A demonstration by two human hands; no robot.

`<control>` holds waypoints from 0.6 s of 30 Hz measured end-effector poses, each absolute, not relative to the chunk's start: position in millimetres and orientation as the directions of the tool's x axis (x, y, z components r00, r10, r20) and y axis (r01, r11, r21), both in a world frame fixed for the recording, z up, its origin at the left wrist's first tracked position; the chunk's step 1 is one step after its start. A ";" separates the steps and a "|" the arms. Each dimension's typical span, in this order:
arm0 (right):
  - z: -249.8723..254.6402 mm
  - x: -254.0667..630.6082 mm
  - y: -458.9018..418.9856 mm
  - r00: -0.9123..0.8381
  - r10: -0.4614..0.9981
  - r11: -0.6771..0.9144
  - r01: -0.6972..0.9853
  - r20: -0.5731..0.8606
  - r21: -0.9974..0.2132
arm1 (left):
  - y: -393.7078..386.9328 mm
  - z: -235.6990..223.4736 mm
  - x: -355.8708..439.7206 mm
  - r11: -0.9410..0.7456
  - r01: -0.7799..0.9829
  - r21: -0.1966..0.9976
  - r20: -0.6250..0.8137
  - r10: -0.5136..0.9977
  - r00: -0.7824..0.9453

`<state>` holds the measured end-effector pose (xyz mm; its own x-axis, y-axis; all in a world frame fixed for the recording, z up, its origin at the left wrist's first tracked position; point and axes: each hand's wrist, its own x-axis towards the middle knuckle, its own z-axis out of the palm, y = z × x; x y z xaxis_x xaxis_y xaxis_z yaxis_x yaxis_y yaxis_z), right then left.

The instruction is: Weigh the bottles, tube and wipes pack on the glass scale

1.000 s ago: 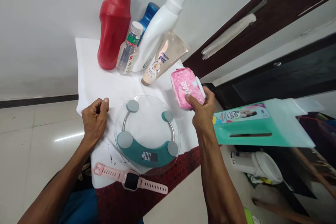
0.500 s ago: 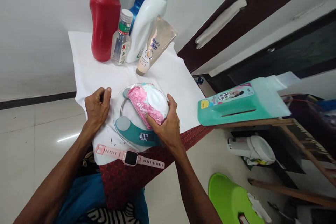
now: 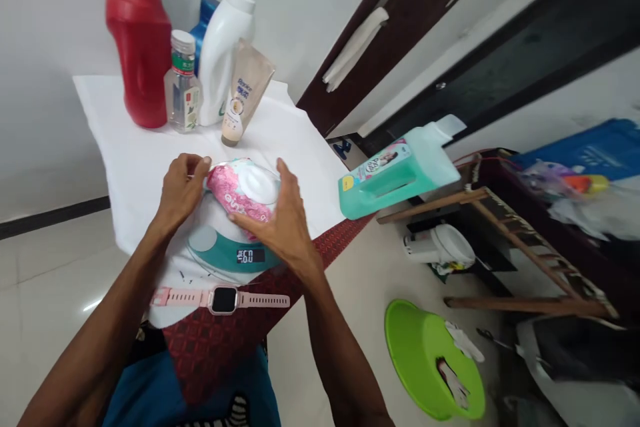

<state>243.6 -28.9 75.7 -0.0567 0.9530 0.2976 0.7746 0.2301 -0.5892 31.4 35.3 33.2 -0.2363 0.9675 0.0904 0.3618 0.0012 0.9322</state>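
Observation:
A pink pack of wet wipes with a white oval lid lies over a round glass scale with a teal panel. My left hand pinches the pack's left end between thumb and fingers. Around its right end my right hand is closed, thumb on the near side and fingers on the far side. Lit digits show on the scale's display, though blurred. Below the scale, a smartwatch with a pink strap lies flat across the white cloth and the dark red patterned cover.
Behind stand a red bottle, a clear bottle, a blue bottle, a white bottle and a beige Rejoice tube. A green liquid jug stands at the right edge. A lime-green tub is on the floor.
My left hand has moved from beside the scale onto the pack's left end and grips it. My right hand keeps its hold. The view has shifted right, and the display digits have changed.

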 end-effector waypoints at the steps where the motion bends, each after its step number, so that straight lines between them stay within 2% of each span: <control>1: 73.5 239.3 -26.0 -0.059 0.960 0.213 0.785 0.272 -0.581 | 43.1 29.0 32.5 0.019 0.346 0.938 0.081 0.959 -0.273; 4: 64.9 234.1 -18.2 -0.011 0.976 0.145 0.780 0.219 -0.609 | 58.8 18.5 28.8 0.041 0.206 0.978 0.027 0.949 -0.315; 7: 60.1 238.1 -13.3 0.073 0.971 0.111 0.710 0.229 -0.696 | 61.9 13.2 21.7 0.017 0.092 0.996 0.004 0.974 -0.226; 10: 62.0 249.6 -10.5 0.164 0.960 0.100 0.558 0.227 -0.824 | 56.5 13.1 18.8 -0.024 0.213 0.977 0.058 0.986 -0.156; 12: 65.3 263.2 -7.6 0.244 0.939 0.099 0.487 0.244 -0.868 | 52.2 13.9 19.1 -0.056 0.312 0.949 0.100 0.987 -0.126; 16: 70.2 303.9 13.7 0.458 0.796 0.082 0.567 0.396 -0.819 | 49.4 13.7 20.6 -0.127 0.355 0.926 0.165 0.983 -0.079; 18: 70.4 326.5 36.2 0.540 0.718 -0.013 0.642 0.439 -0.767 | 50.5 12.5 21.1 -0.143 0.363 0.921 0.179 0.981 -0.069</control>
<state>326.5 36.2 70.4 0.5398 0.7180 0.4394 0.6415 -0.0129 -0.7670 21.1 50.5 12.5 -0.0694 0.9813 0.1794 0.3633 -0.1426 0.9207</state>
